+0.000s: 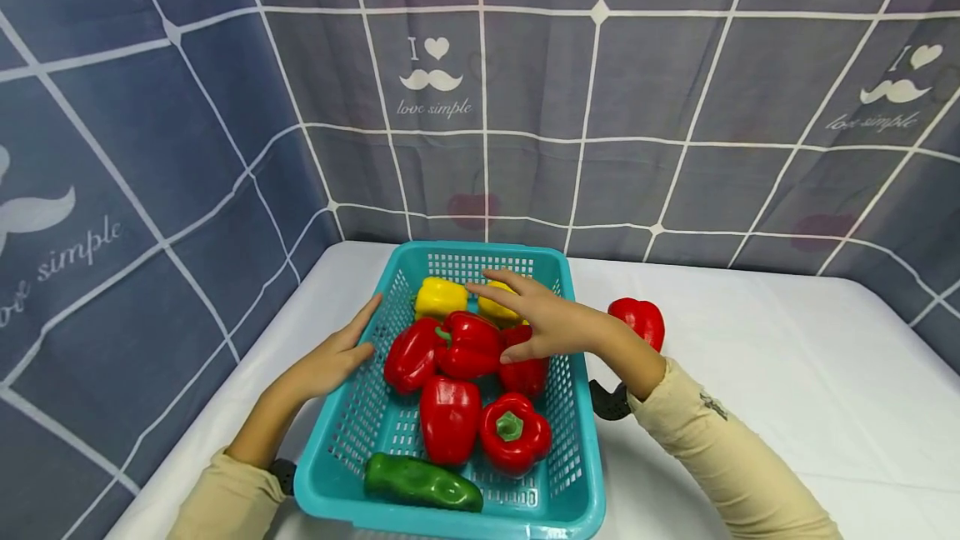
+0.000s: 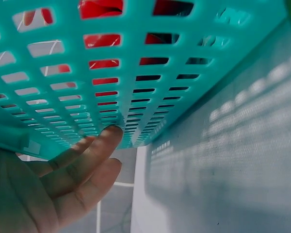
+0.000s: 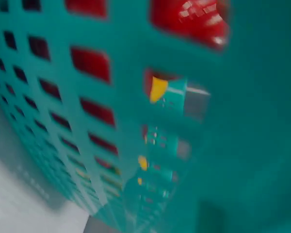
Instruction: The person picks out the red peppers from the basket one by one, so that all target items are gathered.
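Observation:
A turquoise slotted plastic basket (image 1: pixel 318 473) holds two yellow bell peppers (image 1: pixel 441 298), several red bell peppers (image 1: pixel 450 419) and a long green pepper (image 1: pixel 423 483). My left hand (image 1: pixel 341 357) rests at the basket's left rim, its thumb on the rim. In the left wrist view, loosely extended fingers (image 2: pixel 104 141) lie against the outside of the slotted wall. Over the basket's right side, my right hand (image 1: pixel 551 319) spreads its fingers above a red pepper and the right yellow pepper, holding nothing. The right wrist view shows only the basket wall (image 3: pixel 131 92) and peppers behind it.
One more red bell pepper (image 1: pixel 637 322) lies on the white tabletop (image 1: pixel 750 373) outside the basket, partly hidden behind my right forearm. Grey checked cloth (image 1: pixel 540 90) with white lines hangs behind the table and along its sides.

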`<state>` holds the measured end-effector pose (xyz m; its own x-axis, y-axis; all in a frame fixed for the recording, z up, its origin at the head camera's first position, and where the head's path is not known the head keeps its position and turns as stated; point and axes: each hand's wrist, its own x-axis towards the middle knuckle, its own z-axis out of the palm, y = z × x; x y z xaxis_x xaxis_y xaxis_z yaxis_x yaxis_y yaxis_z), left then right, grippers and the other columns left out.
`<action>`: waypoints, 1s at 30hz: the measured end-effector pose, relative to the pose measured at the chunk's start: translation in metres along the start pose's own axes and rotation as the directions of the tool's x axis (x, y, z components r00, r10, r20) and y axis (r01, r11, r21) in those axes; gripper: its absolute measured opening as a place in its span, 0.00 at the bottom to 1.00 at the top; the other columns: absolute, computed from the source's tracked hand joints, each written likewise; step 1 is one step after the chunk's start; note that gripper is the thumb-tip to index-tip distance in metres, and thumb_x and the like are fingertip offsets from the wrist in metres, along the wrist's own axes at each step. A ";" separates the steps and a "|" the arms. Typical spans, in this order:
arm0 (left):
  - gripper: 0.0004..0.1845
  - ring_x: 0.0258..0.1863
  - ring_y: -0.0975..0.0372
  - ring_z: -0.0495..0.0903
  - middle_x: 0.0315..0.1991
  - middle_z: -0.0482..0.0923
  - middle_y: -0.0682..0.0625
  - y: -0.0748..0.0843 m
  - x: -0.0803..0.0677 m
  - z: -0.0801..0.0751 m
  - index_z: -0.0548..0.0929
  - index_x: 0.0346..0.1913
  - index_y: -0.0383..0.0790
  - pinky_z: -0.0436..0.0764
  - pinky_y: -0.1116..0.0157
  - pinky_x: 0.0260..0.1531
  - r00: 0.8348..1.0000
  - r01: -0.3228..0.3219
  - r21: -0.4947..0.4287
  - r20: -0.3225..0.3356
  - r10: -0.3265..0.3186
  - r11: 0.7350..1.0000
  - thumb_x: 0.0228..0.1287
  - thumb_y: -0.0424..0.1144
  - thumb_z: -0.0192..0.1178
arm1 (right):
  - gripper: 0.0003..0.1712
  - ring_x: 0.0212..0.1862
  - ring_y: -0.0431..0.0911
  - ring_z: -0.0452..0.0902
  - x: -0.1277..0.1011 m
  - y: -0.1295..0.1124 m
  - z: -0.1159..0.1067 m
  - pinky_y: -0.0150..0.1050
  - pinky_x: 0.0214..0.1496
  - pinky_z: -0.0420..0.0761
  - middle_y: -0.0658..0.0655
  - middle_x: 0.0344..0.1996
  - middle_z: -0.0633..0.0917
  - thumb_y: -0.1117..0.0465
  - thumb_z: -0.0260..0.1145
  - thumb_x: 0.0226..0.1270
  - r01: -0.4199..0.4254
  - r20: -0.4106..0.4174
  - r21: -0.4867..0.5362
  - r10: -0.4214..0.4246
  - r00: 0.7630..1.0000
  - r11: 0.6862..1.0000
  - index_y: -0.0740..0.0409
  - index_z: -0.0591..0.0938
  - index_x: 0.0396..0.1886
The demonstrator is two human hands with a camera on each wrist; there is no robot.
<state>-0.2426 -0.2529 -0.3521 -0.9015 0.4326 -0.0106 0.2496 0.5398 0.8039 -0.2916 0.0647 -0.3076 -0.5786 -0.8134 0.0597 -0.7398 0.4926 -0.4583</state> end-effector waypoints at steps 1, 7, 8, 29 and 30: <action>0.36 0.51 0.41 0.72 0.69 0.43 0.29 0.000 0.000 0.000 0.35 0.72 0.38 0.82 0.58 0.35 1.000 -0.004 0.006 -0.001 0.004 1.000 0.63 0.30 0.38 | 0.51 0.70 0.56 0.46 0.001 -0.001 0.002 0.55 0.58 0.70 0.57 0.71 0.50 0.57 0.71 0.50 0.008 0.014 -0.010 -0.008 1.000 1.000 0.44 0.53 0.71; 0.36 0.53 0.41 0.70 0.69 0.43 0.30 -0.001 0.004 0.002 0.36 0.72 0.37 0.82 0.57 0.39 1.000 -0.010 0.030 -0.003 0.010 0.999 0.63 0.30 0.38 | 0.55 0.69 0.54 0.49 0.006 -0.004 0.011 0.47 0.54 0.76 0.56 0.71 0.50 0.56 0.72 0.48 0.040 0.070 -0.011 -0.039 0.997 0.999 0.40 0.49 0.72; 0.36 0.52 0.41 0.72 0.69 0.43 0.30 -0.001 0.004 0.003 0.36 0.72 0.38 0.82 0.58 0.37 1.000 -0.003 0.022 -0.002 0.003 1.000 0.63 0.30 0.38 | 0.56 0.69 0.53 0.51 0.006 -0.004 0.013 0.47 0.53 0.77 0.56 0.71 0.50 0.57 0.72 0.48 0.040 0.077 -0.009 -0.039 0.996 0.999 0.39 0.48 0.72; 0.37 0.47 0.44 0.76 0.70 0.43 0.31 -0.003 0.004 0.000 0.34 0.72 0.42 0.83 0.59 0.30 1.000 0.028 -0.033 0.011 -0.027 0.999 0.62 0.29 0.36 | 0.57 0.65 0.51 0.60 0.015 0.002 0.036 0.42 0.53 0.77 0.53 0.69 0.52 0.65 0.71 0.48 0.085 0.084 0.008 -0.085 0.993 0.996 0.41 0.47 0.71; 0.37 0.47 0.44 0.76 0.70 0.43 0.32 -0.004 0.003 0.000 0.34 0.72 0.42 0.83 0.59 0.31 1.000 0.030 -0.034 0.010 -0.030 0.999 0.62 0.29 0.36 | 0.57 0.64 0.50 0.60 0.016 0.002 0.037 0.42 0.52 0.77 0.53 0.69 0.53 0.65 0.72 0.48 0.084 0.077 0.010 -0.084 0.993 0.996 0.41 0.47 0.71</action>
<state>-0.2465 -0.2534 -0.3551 -0.9049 0.4236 -0.0406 0.2102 0.5279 0.8229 -0.2899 0.0418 -0.3403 -0.4863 -0.8733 0.0299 -0.7819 0.4196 -0.4610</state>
